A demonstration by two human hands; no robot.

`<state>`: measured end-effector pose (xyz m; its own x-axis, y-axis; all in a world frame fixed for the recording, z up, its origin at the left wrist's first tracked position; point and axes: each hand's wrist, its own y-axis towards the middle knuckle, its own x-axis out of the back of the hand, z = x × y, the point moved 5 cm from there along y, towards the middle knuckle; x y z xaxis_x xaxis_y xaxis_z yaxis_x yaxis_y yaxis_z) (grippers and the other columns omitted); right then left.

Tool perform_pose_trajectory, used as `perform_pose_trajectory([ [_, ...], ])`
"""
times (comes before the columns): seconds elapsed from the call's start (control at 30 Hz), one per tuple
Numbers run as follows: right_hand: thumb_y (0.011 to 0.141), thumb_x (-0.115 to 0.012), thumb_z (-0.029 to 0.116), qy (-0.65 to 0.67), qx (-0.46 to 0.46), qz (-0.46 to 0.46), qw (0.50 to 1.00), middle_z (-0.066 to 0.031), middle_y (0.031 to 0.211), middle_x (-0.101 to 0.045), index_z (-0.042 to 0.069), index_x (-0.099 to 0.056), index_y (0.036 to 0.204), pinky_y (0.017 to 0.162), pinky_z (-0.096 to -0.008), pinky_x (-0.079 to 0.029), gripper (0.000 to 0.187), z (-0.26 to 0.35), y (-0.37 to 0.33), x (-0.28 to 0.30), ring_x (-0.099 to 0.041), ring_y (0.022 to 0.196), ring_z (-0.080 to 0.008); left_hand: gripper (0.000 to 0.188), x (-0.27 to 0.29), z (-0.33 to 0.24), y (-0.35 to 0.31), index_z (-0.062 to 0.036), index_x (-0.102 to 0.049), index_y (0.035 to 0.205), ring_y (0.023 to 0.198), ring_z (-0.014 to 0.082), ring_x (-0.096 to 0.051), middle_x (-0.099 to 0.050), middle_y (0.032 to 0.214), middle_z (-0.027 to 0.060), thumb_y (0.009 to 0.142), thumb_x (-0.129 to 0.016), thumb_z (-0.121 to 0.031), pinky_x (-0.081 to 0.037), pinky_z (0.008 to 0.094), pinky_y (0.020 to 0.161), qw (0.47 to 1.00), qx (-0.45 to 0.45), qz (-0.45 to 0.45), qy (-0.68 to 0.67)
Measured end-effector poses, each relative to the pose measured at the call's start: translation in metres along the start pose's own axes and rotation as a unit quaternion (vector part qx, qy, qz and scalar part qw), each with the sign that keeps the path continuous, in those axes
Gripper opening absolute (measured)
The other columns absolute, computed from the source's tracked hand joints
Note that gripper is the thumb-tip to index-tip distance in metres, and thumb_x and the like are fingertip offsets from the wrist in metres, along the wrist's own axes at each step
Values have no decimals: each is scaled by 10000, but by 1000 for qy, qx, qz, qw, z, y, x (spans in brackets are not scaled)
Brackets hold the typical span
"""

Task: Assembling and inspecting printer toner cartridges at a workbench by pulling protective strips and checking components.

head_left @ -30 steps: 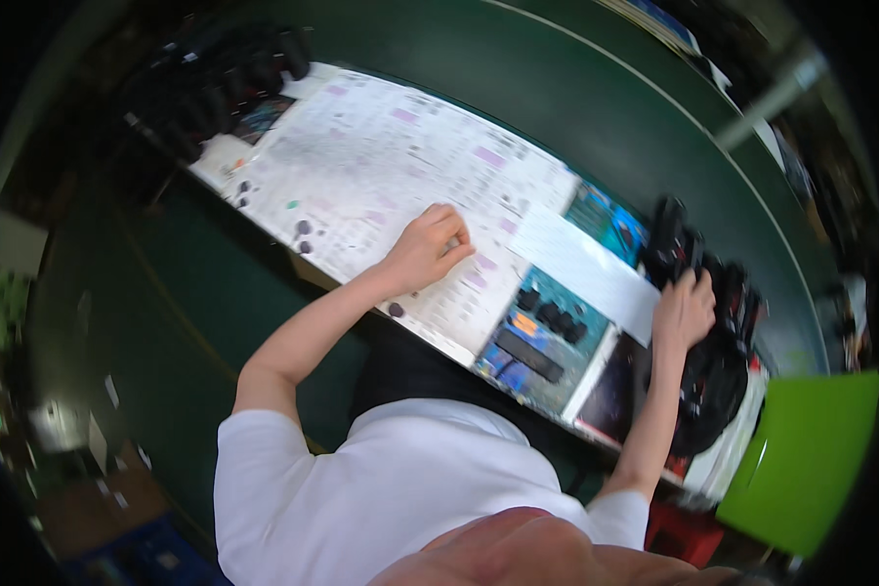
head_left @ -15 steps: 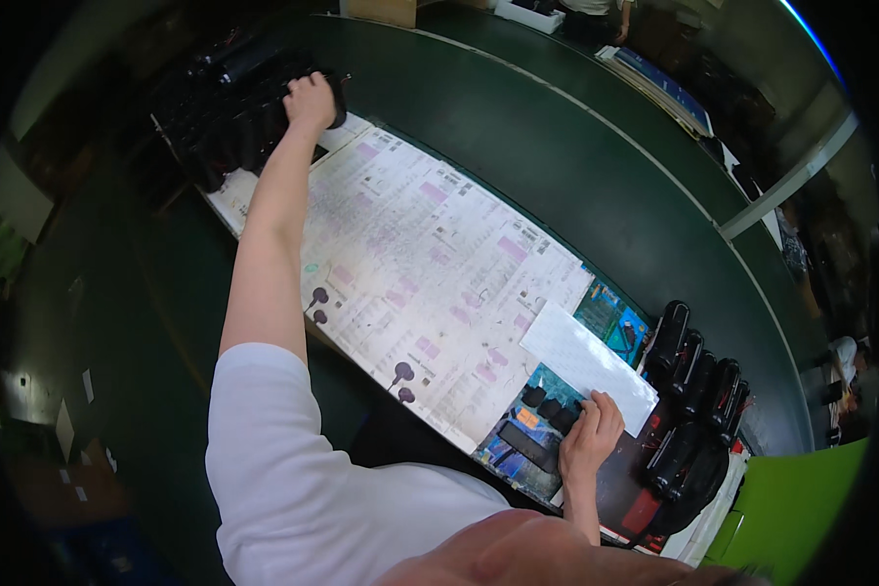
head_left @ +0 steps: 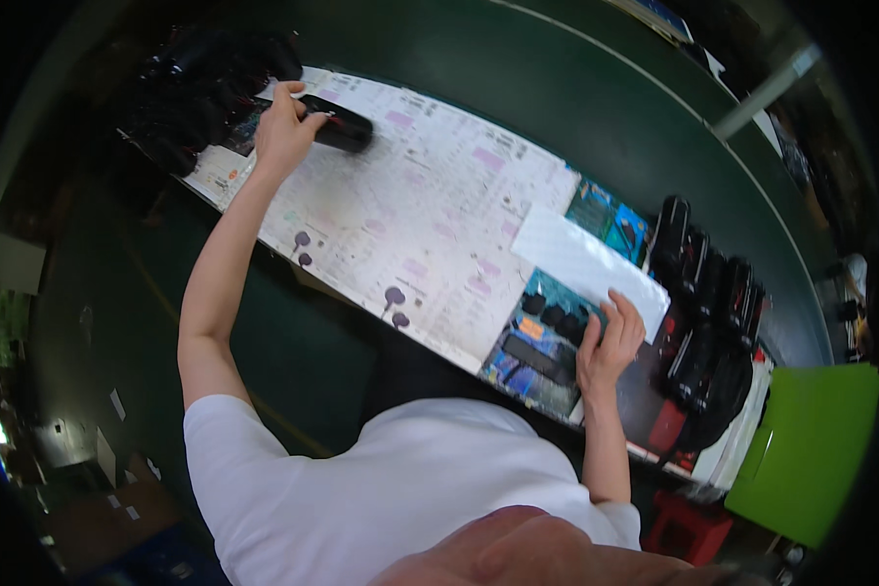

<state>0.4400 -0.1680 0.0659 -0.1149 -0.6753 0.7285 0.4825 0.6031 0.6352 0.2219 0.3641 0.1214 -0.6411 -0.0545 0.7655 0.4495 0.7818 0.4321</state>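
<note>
Spread well apart, the left hand grips one end of a black cylinder far left of the white sheet, while the right hand, fingers loosely parted, is at the sheet's near right edge; whether it touches, I cannot tell. Other cylinders cluster right of the sheet, with a green board farther right.

Workshop here, clearly: long green bench sweeping across, printed sheet spread on top, matching black cylinders massed at right end, red stool low down, metal post beyond.
</note>
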Motion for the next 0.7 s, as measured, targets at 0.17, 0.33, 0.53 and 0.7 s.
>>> perform_pose_trajectory([
  [0.17,859,-825,91,160,-14,2,987,-255,1428,-622,-22,-586,1332,1083,-495,-487,542,19,10,6,-613,1267,-457,521,-39,-131,-130,-26,-565,1358,810,66,-610,-652,870,-16,907,-823,-41,-486,232,690,829,144,274,-466],
  [0.33,832,-867,140,233,0,98,967,-245,1428,-628,-16,-589,1393,1111,-487,-488,646,33,3,21,-594,1326,-450,482,-76,-198,-227,-49,-567,1351,804,26,-617,-733,975,-8,945,-815,-124,-413,187,614,744,159,406,-506],
  [0.53,764,-918,129,231,-54,150,960,-199,1331,-698,23,-649,1369,1038,-448,-542,671,8,-26,32,-669,1206,-394,413,-100,-212,-263,-64,-551,1334,815,18,-610,-746,1018,5,996,-776,-146,-385,184,594,731,194,441,-484],
  [0.7,727,-934,128,242,-17,129,961,-180,1298,-702,25,-660,1333,1014,-441,-551,673,0,-22,37,-674,1181,-369,410,-104,-215,-273,-66,-543,1332,855,25,-608,-736,1065,11,1004,-773,-146,-427,192,637,740,144,411,-513],
])
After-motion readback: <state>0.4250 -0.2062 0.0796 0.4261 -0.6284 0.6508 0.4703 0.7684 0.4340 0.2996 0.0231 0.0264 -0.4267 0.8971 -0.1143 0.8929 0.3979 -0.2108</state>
